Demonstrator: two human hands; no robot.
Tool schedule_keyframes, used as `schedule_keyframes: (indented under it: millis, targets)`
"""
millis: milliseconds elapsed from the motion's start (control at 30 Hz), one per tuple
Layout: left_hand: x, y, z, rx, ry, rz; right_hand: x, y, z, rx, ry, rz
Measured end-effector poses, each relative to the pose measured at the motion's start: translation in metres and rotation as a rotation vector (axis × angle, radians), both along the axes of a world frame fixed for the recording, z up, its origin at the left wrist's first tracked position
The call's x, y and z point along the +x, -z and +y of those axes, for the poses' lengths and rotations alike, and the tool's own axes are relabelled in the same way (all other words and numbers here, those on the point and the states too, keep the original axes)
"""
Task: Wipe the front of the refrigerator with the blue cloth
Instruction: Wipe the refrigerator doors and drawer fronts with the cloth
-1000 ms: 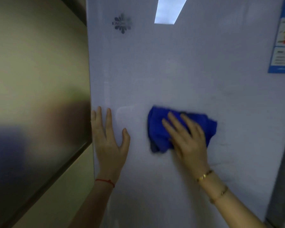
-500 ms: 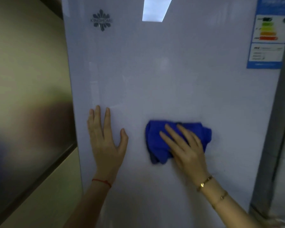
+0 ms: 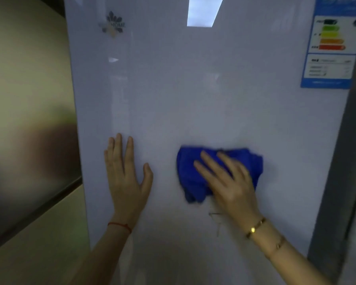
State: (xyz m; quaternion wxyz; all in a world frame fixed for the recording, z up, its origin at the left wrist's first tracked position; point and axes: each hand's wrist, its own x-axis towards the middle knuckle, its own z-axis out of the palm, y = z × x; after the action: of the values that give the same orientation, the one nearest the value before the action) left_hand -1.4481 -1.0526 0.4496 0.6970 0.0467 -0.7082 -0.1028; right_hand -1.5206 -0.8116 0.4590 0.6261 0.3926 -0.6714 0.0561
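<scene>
**Wiping under way, much of the door unjudged**

The right hand [image 3: 230,182] pressed the blue cloth [image 3: 195,171] flat against the refrigerator front [image 3: 193,99], fingers spread on top rather than curled around it. The left hand [image 3: 125,177] lay open and empty on the door, left of the cloth. The cloth sat low and mid-door; whether the upper area had been cleaned could not be told. Faint marks showed just below the cloth. The logo [image 3: 113,24] at upper left read partly "HOME". The energy label [image 3: 331,44] at upper right was too blurred to read.
</scene>
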Motion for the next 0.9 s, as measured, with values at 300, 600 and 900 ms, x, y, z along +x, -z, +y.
schedule_keyframes:
  millis: [300, 600, 900]
  targets:
    - [-0.002, 0.009, 0.005, -0.008, -0.040, -0.004, -0.010, -0.056, 0.016, -0.342, -0.047, -0.076]
    - [-0.003, 0.041, 0.014, 0.003, -0.045, -0.064, -0.020, 0.122, 0.054, 0.091, 0.051, -0.058]
    - [-0.001, 0.041, 0.012, 0.012, -0.032, -0.083, -0.008, 0.082, 0.011, -0.198, -0.038, -0.102]
